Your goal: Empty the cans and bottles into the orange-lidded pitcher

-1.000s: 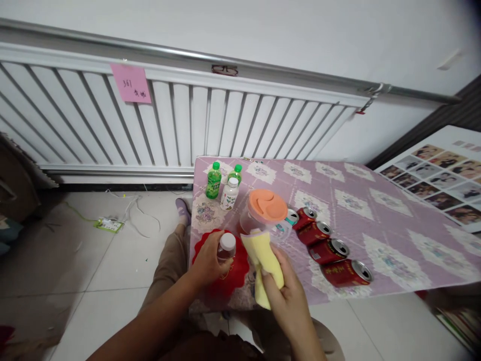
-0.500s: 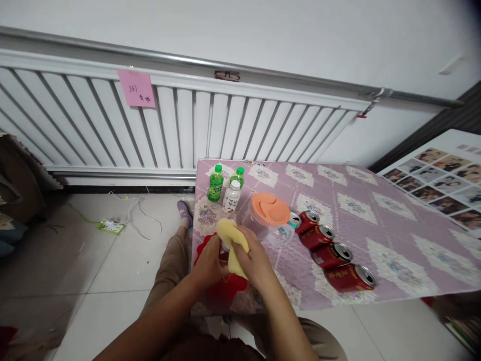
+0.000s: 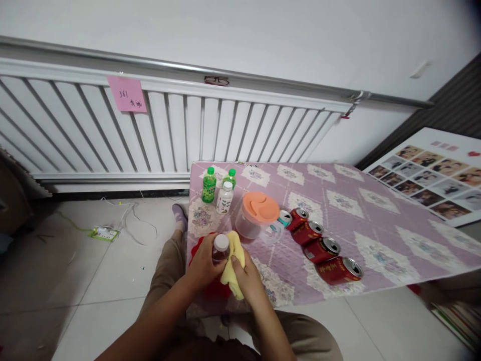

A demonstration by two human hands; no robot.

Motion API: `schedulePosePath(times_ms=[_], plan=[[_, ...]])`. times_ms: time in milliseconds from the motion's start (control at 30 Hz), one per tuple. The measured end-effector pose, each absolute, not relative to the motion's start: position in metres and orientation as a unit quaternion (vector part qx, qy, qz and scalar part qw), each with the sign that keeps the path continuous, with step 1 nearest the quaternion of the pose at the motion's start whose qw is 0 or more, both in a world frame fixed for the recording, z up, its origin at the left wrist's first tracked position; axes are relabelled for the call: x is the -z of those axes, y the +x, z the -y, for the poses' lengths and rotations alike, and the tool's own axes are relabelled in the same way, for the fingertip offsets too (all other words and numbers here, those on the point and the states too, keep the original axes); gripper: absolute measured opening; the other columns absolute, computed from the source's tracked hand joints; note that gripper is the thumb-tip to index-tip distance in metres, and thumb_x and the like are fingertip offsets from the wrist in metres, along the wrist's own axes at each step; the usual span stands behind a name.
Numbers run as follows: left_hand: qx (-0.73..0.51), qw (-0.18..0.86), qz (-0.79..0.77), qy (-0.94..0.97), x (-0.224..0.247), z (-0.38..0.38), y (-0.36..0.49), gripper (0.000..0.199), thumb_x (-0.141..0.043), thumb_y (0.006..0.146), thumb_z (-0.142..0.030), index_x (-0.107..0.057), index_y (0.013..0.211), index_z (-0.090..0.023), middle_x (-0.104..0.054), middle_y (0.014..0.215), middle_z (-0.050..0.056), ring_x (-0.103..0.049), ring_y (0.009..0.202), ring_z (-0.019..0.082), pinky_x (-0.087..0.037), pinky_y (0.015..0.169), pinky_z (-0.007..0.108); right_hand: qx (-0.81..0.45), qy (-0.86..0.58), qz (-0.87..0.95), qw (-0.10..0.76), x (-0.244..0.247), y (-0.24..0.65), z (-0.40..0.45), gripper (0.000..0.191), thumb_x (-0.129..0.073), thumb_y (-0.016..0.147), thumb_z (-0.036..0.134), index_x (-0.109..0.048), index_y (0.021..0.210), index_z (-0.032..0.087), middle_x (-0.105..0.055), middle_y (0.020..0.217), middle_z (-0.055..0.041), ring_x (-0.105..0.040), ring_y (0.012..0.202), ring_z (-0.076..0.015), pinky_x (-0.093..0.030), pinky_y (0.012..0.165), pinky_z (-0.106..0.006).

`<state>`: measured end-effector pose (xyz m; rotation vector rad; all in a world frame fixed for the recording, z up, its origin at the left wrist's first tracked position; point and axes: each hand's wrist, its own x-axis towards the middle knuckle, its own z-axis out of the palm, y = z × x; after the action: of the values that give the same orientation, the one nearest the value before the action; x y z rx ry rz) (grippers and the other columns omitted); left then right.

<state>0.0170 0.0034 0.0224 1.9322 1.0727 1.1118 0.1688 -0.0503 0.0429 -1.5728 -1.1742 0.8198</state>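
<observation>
Yellow, rumpled cloth (image 3: 229, 273) fills the gripping right hand (image 3: 248, 276); the left hand (image 3: 204, 263) clasps a white-capped bottle (image 3: 220, 246).

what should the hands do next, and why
Probably rub the cloth gently around the held bottle: the left hand grips the bottle, and the right hand has the cloth bunched right at its side.

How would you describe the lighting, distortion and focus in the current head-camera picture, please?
All in the head view: soft indoor light, with the floor darker toward the left; wide-angle distortion, the radiator slats fanning outward toward the top; a dark top-right corner; slight softness on the yellow cloth and capped bottle.
</observation>
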Motion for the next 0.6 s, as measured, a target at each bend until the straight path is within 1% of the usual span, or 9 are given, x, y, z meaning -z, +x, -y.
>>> schedulePosePath(times_ms=[100, 167, 233, 300, 367, 467, 600], plan=[[-0.418, 0.339, -0.42, 0.731, -0.025, -0.002, 0.019, 0.065, -0.071, 0.078, -0.022, -0.041, 0.136, -0.019, -0.054, 0.133, 0.015, -0.054, 0.126, 0.029, -0.046, 0.108, 0.049, -0.294, -0.638, 0.473, 0.532, -0.05, 0.165, 0.058, 0.053, -0.056, 0.089, 0.042, -0.056, 0.138, 0.022, -0.07, 0.122, -0.0095, -0.062, 0.119, -0.0276, -0.052, 0.099, -0.045], [-0.417, 0.354, -0.425, 0.721, -0.026, 0.0, 0.021, 0.065, -0.071, 0.08, -0.024, -0.041, 0.138, -0.02, -0.054, 0.135, 0.015, -0.054, 0.127, 0.03, -0.047, 0.107, 0.05, -0.263, -0.627, 0.479, 0.555, -0.058, 0.161, 0.06, 0.056, -0.056, 0.09, 0.042, -0.051, 0.143, 0.023, -0.064, 0.133, -0.0099, -0.056, 0.128, -0.0272, -0.046, 0.107, -0.045], [-0.426, 0.371, -0.423, 0.709, -0.025, 0.001, 0.022, 0.07, -0.072, 0.08, -0.025, -0.04, 0.142, -0.021, -0.053, 0.138, 0.016, -0.053, 0.13, 0.032, -0.046, 0.108, 0.051, -0.261, -0.617, 0.498, 0.551, -0.064, 0.157, 0.059, 0.057, -0.056, 0.09, 0.043, -0.05, 0.143, 0.023, -0.056, 0.144, -0.0102, -0.049, 0.135, -0.0267, -0.039, 0.114, -0.046], [-0.43, 0.385, -0.412, 0.705, -0.024, 0.002, 0.02, 0.075, -0.073, 0.08, -0.025, -0.037, 0.145, -0.02, -0.051, 0.141, 0.018, -0.049, 0.134, 0.033, -0.044, 0.111, 0.052, -0.283, -0.613, 0.509, 0.534, -0.066, 0.155, 0.056, 0.057, -0.055, 0.091, 0.045, -0.05, 0.142, 0.021, -0.053, 0.146, -0.0114, -0.048, 0.136, -0.0267, -0.037, 0.115, -0.046], [-0.417, 0.4, -0.394, 0.715, -0.025, 0.001, 0.015, 0.079, -0.072, 0.08, -0.024, -0.034, 0.149, -0.019, -0.048, 0.145, 0.019, -0.045, 0.138, 0.033, -0.04, 0.115, 0.054, -0.307, -0.616, 0.499, 0.526, -0.061, 0.156, 0.053, 0.057, -0.054, 0.091, 0.046, -0.05, 0.142, 0.02, -0.058, 0.14, -0.0121, -0.053, 0.131, -0.0267, -0.041, 0.111, -0.045], [-0.383, 0.422, -0.372, 0.733, -0.029, -0.002, 0.003, 0.078, -0.069, 0.081, -0.022, -0.032, 0.15, -0.019, -0.045, 0.15, 0.018, -0.041, 0.141, 0.032, -0.035, 0.119, 0.053, -0.328, -0.621, 0.475, 0.53, -0.048, 0.158, 0.05, 0.055, -0.054, 0.09, 0.047, -0.055, 0.138, 0.02, -0.067, 0.126, -0.0111, -0.059, 0.123, -0.0276, -0.049, 0.102, -0.043], [-0.367, 0.445, -0.374, 0.726, -0.037, -0.005, -0.005, 0.072, -0.068, 0.081, -0.021, -0.037, 0.146, -0.021, -0.048, 0.148, 0.015, -0.044, 0.139, 0.031, -0.036, 0.118, 0.051, -0.347, -0.629, 0.457, 0.524, -0.037, 0.161, 0.052, 0.051, -0.057, 0.087, 0.047, -0.062, 0.13, 0.019, -0.073, 0.112, -0.0101, -0.066, 0.11, -0.0288, -0.055, 0.092, -0.043]])
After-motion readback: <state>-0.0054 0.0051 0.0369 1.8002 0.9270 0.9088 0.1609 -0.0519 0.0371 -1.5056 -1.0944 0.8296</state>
